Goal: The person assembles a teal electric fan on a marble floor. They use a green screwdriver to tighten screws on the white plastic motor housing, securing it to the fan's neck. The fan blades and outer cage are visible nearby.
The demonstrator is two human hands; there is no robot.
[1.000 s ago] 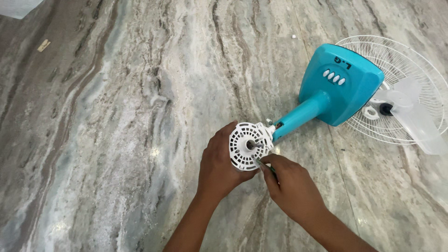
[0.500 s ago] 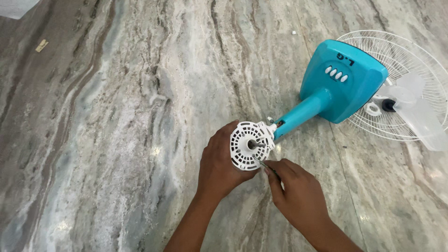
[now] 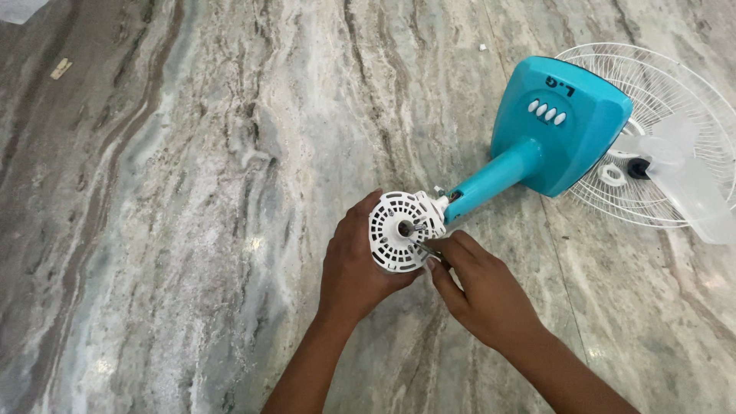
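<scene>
A teal table fan lies on a grey-veined marble floor, its housing toward the upper right corner of the view and its teal stem slanting down-left to mid-floor. At the low end of the stem sits a round white slotted motor cover with a short metal shaft at its centre. The left hand is closed around the cover from the left and beneath, thumb along its upper edge. The right hand is pinched shut on a thin tool, seemingly a small screwdriver, whose tip meets the cover just right of its centre. Behind the housing, the white wire guard lies flat on the floor, with a translucent blade over it. A small pale scrap lies near the upper left corner.
</scene>
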